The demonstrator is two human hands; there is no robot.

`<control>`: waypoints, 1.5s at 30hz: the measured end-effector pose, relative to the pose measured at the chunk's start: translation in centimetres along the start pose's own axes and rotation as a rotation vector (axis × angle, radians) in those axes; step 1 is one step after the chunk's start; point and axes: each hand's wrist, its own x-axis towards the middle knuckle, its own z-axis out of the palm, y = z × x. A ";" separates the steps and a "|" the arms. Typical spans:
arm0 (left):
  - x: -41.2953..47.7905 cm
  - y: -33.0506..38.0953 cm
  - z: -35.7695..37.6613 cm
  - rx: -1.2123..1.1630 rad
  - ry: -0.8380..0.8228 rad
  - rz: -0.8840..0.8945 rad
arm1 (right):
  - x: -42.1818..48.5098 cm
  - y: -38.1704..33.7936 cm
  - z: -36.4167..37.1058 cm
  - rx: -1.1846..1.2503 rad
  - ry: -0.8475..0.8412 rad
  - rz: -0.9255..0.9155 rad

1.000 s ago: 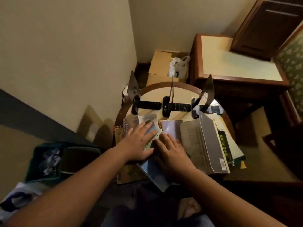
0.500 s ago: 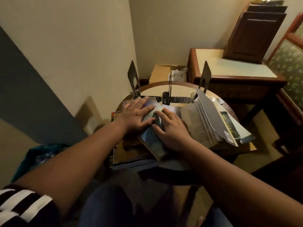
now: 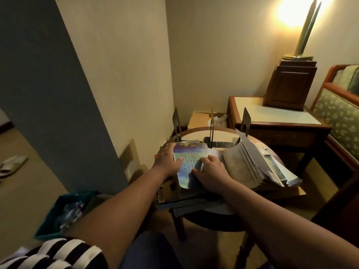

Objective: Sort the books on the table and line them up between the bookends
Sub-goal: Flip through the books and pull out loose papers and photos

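A thin book with a blue and yellow cover (image 3: 189, 162) lies on top of a pile on the small round table (image 3: 196, 133). My left hand (image 3: 168, 161) grips its left edge, and my right hand (image 3: 210, 171) presses on its right side with fingers curled at the edge. To the right lies a thick open book with a grey cover (image 3: 250, 164) on more books. Three dark metal bookends stand at the table's far side: left (image 3: 176, 121), middle (image 3: 212, 127) and right (image 3: 245, 121).
More flat books stick out under the pile at the near edge (image 3: 194, 202). A wooden side table (image 3: 277, 117) with a lamp base (image 3: 289, 86) stands at the right, a cardboard box (image 3: 202, 119) behind, a teal bin (image 3: 66, 210) at the lower left.
The view has tilted up and pulled back. My left hand has slid from the top of the cover to its left edge, and the blue and yellow cover now shows fully.
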 end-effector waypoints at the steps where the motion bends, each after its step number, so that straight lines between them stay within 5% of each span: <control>1: 0.4 -0.1 0.0 -0.018 0.011 0.003 | 0.6 -0.1 0.0 -0.011 -0.012 -0.002; 10: 4.8 -0.9 -0.7 -0.709 0.116 -0.223 | 6.0 -3.0 -0.1 -0.150 -0.024 -0.148; 16: 4.6 -1.8 -1.7 -0.915 0.102 -0.293 | 6.0 -5.9 1.1 -0.270 -0.065 -0.102; 27: 3.4 2.2 -4.4 -1.440 -0.051 -0.309 | 3.6 -6.8 -2.7 0.067 0.092 -0.148; 35: 3.3 6.8 -4.9 -1.182 -0.181 -0.147 | 3.8 -4.1 -6.6 0.386 0.122 -0.180; 45: 2.6 5.9 -2.2 -0.353 -0.178 0.067 | 3.2 1.0 -8.5 1.051 0.081 -0.038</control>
